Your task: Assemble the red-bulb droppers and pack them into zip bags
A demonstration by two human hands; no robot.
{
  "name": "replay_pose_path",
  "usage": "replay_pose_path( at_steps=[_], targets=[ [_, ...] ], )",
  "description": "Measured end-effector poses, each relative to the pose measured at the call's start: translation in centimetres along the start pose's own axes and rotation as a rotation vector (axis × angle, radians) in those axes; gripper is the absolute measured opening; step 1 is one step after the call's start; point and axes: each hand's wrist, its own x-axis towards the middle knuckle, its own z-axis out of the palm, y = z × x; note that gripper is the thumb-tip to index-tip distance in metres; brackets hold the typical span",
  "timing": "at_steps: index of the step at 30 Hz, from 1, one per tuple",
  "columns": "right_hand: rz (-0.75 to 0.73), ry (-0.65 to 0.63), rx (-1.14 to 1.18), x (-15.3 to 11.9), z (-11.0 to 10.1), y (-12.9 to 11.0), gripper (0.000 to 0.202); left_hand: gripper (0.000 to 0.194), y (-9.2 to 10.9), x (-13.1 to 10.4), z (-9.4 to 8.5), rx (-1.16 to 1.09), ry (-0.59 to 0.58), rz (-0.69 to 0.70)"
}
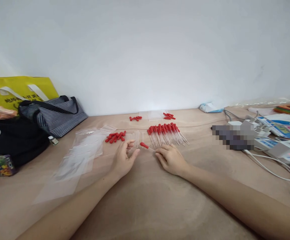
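the right hand has its fingers closed on the tube end of a red-bulbed dropper, which sits between the two hands; the left hand has its fingers parted, just beside some clear tubes; a row of red-topped droppers lies beyond the right hand; loose red bulbs lie left of the tubes; flat plastic bags cover the desk near the left forearm; a striped bag and white chargers crowd the sides.
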Motion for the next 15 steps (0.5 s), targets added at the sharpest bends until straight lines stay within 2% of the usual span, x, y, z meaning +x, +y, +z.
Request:
replay_pose_path(
  at_steps=[2,4,11,15],
  targets=[
    [0.138,0.043,0.026,0.6,0.4,-0.2,0.023,0.032,-0.5,0.1,0.2,-0.049,0.055,-0.098],
    [0.235,0.074,0.038,1.5,0.8,-0.5,0.026,0.030,-0.9,0.2,0.3,-0.093,0.025,-0.125],
    [0.435,0.091,-0.067,6.7,3.0,-1.6,0.021,0.018,-1.1,0.2,0.2,-0.052,-0.038,-0.119],
    [0.492,0.067,-0.118,8.3,3.8,-1.4,0.022,0.015,-1.1,0.2,0.0,-0.027,-0.067,-0.091]
  ],
)
